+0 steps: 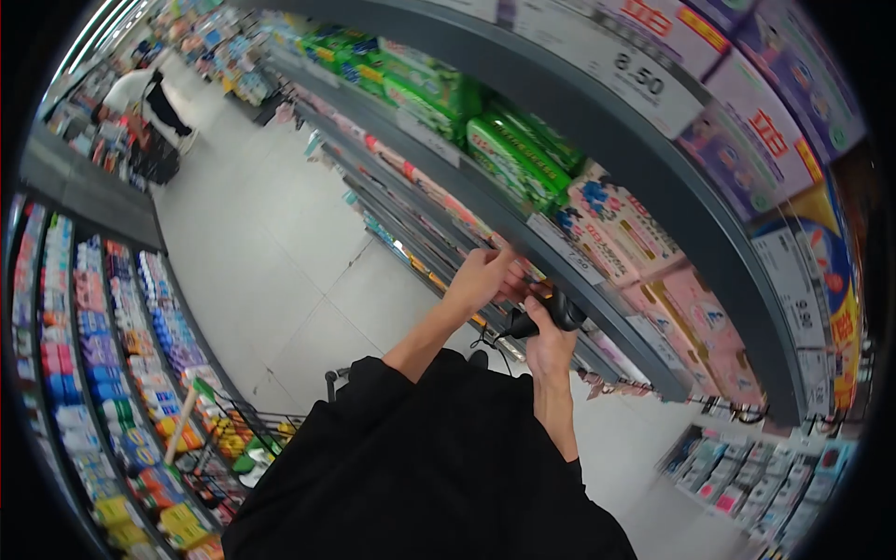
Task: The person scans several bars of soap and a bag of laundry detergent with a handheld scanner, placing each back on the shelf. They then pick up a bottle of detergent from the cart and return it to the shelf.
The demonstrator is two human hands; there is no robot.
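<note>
My right hand [549,338] is wrapped around a black handheld device [560,310] with a small orange patch and a thin dark cord hanging below it. Just to its left, my left hand [489,278] has its fingers curled together at the device's far end. Whatever lies between those fingers is hidden. Both hands are in front of a dark shelf edge with a price tag [566,248] reading 7.50. Behind that edge are pink soap packs [621,224] and green wrapped packs [516,159].
A higher shelf edge [747,243] curves close on the right, with purple boxes [756,131] above. At lower left, a wire shopping cart [245,420] stands near a shelf of bottles [121,373]. Farther up the aisle, a person in a white top [131,91] bends over.
</note>
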